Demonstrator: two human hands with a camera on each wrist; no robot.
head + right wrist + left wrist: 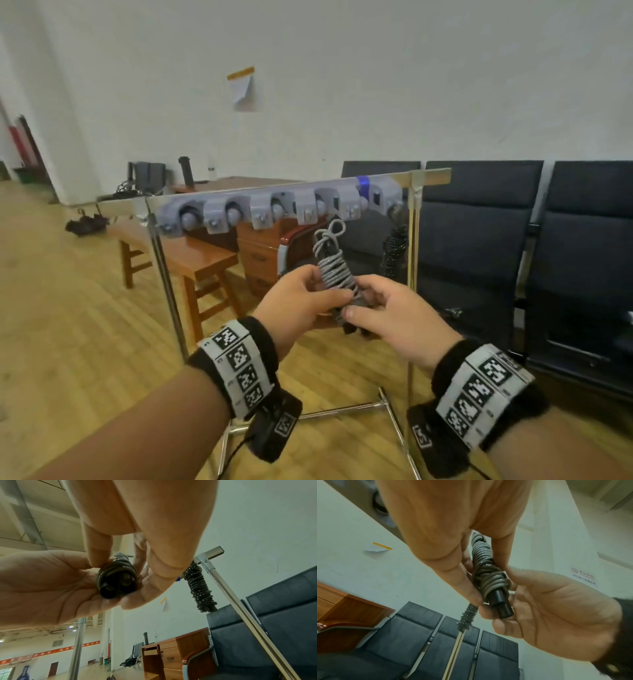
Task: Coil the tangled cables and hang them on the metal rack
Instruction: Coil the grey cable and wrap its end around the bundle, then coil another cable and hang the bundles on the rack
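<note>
A grey cable [333,270], wound into a tight bundle with a small loop on top, stands upright just below the rack's grey hook strip [274,205]. My left hand [327,293] pinches its lower part from the left. My right hand [359,305] grips the bottom end from the right. In the left wrist view the grey cable [485,566] ends in two black plugs [501,605] lying against my right hand's fingers [498,627]. The right wrist view looks at the grey cable [116,574] end-on between both hands. A black coiled cable [394,253] hangs from the rack's right end.
The metal rack [164,260] stands on a wooden floor, its base bars below my wrists. Behind it are a wooden bench [191,257], a wooden desk [260,253] and dark padded chairs [479,240] on the right. Several hooks left of the loop carry nothing.
</note>
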